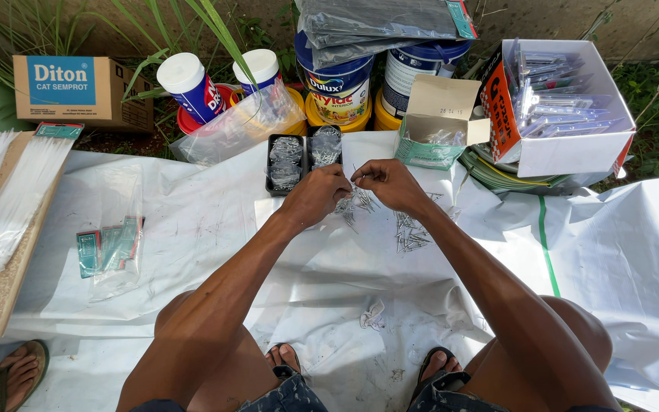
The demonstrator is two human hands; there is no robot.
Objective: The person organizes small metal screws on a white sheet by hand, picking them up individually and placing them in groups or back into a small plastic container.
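Both hands meet over the white plastic sheet (192, 229), close by the black two-compartment plastic tray (303, 160), so picked pieces need little travel. The left hand (316, 195) and right hand (390, 183) have fingers pinched on thin silvery steel nails (356, 200); a loose nail heap (409, 235) lies just beside them.

Silvery nails (409, 236), white sheet (215, 229)

Only got the one head cam here, looking steeply down over my knees at the white sheet (192, 229). It sits fairly close, facing forward toward the paint cans (341, 88) at the far edge.
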